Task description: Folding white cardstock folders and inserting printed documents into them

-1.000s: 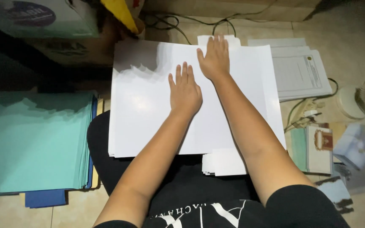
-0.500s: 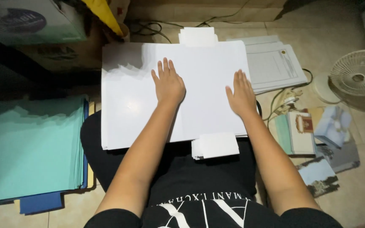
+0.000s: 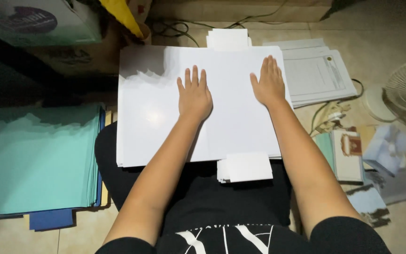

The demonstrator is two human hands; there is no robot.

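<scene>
Both hands lie flat, fingers spread, on a stack of white sheets (image 3: pixel 156 117) (resting on the lap). The left hand (image 3: pixel 195 96) presses mid-stack; the right hand (image 3: pixel 269 84) sits near its right edge, gripping nothing.

Left hand (image 3: pixel 194 96) and right hand (image 3: pixel 269 84) lie flat, open.

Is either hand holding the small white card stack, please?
No: both the left hand and right hand lie flat on the big white sheets.
</scene>
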